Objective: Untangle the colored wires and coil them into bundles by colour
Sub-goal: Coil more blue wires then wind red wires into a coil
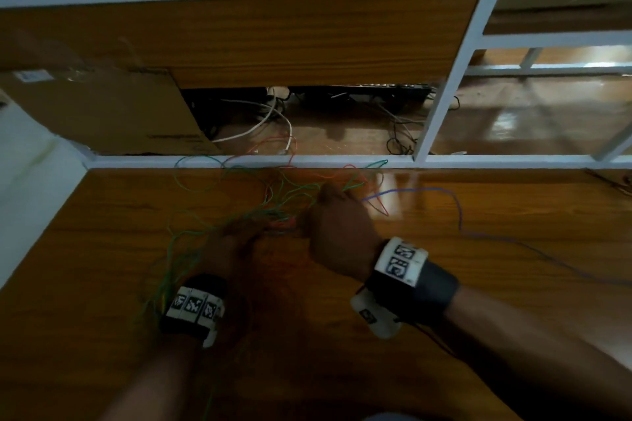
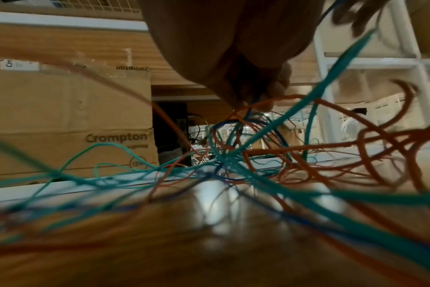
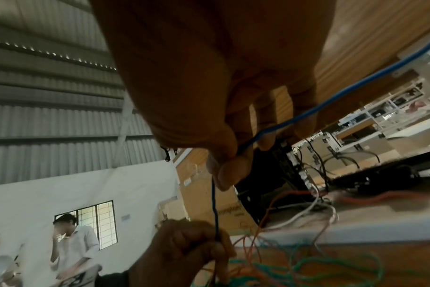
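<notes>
Wires in green (image 1: 184,243), orange (image 1: 328,176) and blue (image 1: 455,205) lie in a loose tangle on a glossy wooden desk (image 1: 444,301), spreading from its white far edge toward the person's two hands. The desk stands in a white metal frame (image 1: 441,85) with a wooden back panel; past it a cardboard box (image 1: 102,109) sits at the left, and white and black cables trail over the floor beneath a black power strip (image 1: 386,89). From the head view the left hand (image 1: 232,243) sits on the knot of green and orange strands, and the right hand (image 1: 342,232) is raised just beside it, fingers hidden. The right wrist view shows what the head view cannot: the right thumb and forefinger pinch the blue wire (image 3: 307,114), which runs taut down into the left hand's (image 3: 192,250) curled fingers, while its other length leads off to the upper right. That view also takes in a corrugated roof, a white wall with a barred window (image 3: 96,225) and two people standing at the left. The left wrist view, partly blurred, shows the left fingers closed on blue and orange strands above the tangle, green wire (image 2: 295,134) crossing close to the lens, and "Crompton" printed on the box (image 2: 69,120).
</notes>
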Demonstrator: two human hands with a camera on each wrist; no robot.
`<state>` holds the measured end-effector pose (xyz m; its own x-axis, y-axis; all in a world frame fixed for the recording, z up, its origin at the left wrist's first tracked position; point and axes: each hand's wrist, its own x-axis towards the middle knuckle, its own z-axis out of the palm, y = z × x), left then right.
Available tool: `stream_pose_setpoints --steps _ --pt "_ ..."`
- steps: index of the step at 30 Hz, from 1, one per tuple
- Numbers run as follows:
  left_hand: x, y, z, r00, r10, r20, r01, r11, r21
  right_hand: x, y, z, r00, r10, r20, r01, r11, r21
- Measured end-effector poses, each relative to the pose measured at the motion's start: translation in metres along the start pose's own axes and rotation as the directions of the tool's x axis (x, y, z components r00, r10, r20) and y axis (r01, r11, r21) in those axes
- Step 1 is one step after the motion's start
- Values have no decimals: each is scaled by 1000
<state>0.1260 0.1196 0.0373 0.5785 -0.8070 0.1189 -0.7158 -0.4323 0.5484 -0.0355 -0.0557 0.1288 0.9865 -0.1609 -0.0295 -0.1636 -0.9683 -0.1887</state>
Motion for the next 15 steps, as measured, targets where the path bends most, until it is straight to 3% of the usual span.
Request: stream_pose_setpoints --steps 3,5,9,12,14,15 --pt "-1 -10 -9 998 48 -35 -49 998 -35 -21 13 -22 996 81 -24 -81 997 4" --pt "4 -13 -11 999 -11 31 9 999 51 -38 22 -35 992 101 -77 -96 993 64" --pt "8 -32 -6 997 -61 53 57 996 75 -73 48 -53 988 151 14 -152 977 149" --pt "6 -41 -6 985 -153 79 145 984 103 -103 79 -52 988 152 -43 -140 968 210" --pt "6 -42 0 990 -114 82 103 986 130 -114 93 -48 974 170 151 -206 942 265" --pt "7 -41 5 989 -95 114 79 987 138 -116 98 -42 935 168 314 -251 936 246"
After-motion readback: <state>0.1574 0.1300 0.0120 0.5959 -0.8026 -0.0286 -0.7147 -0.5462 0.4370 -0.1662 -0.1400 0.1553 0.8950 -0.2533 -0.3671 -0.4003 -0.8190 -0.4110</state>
